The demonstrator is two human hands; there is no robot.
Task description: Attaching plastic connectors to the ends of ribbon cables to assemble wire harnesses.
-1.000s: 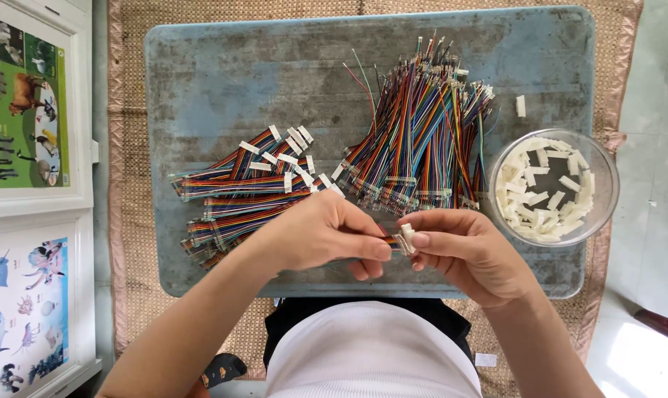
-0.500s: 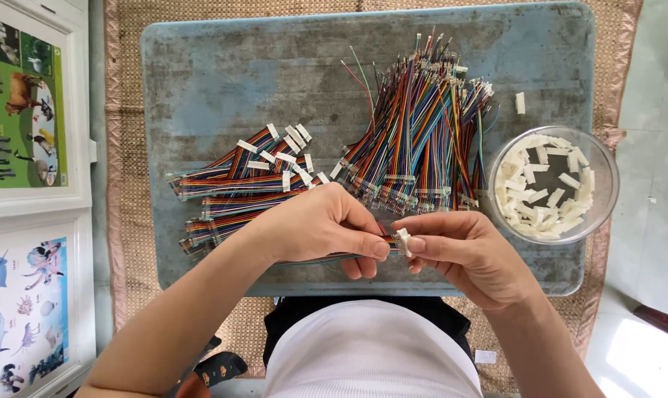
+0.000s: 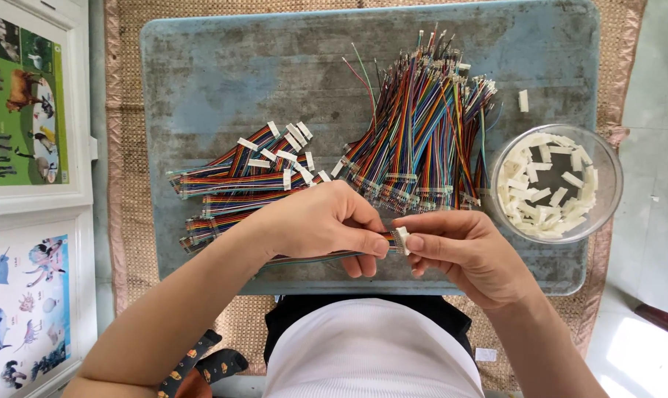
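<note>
My left hand point(image 3: 321, 222) pinches a flat rainbow-coloured ribbon cable point(image 3: 312, 257) near its end, over the front edge of a worn blue-grey board point(image 3: 223, 81). My right hand point(image 3: 463, 247) holds a small white plastic connector point(image 3: 402, 240) at the tip of that cable, thumb and forefinger closed on it. The two hands meet there. A pile of cables with white connectors fitted point(image 3: 249, 173) lies left of centre. A larger pile of loose multicoloured cables point(image 3: 426, 136) lies at centre right.
A clear round bowl point(image 3: 600, 158) with several white connectors stands at the board's right edge. One stray white connector point(image 3: 524, 100) lies above it. A woven mat point(image 3: 124, 184) lies under the board. Animal picture posters point(image 3: 21, 110) are on the left.
Both hands stay together at the board's front edge. The white connector now sits against the cable tip between my fingers, and the hands have shifted slightly.
</note>
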